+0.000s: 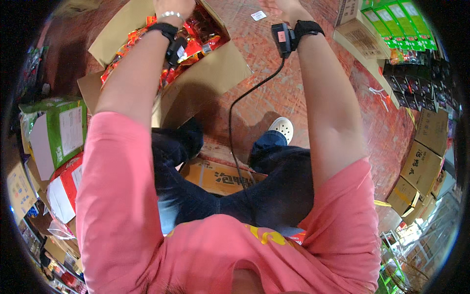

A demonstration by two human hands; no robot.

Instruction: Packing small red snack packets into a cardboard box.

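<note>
My left hand (175, 6) reaches over an opened cardboard box (205, 82) at the top left, which is filled with red and orange foil packets (194, 46). Its fingers are cut off by the picture's top edge, so what they touch is hidden. To the right of the box, my right hand (281, 8) is over the reddish floor, partly cut off at the top edge. A small white label (258, 15) lies on the floor between the hands. Both wrists wear black straps with small devices; a black cable (230, 110) runs from the right one towards my lap.
A cardboard carton (209, 176) lies beneath my legs. Green cartons (400, 25), dark packets (411, 88) and brown boxes (420, 167) line the right side. Green (69, 128) and red-and-white (66, 187) cartons stand at the left. A white plastic tie (380, 96) lies on the floor at right.
</note>
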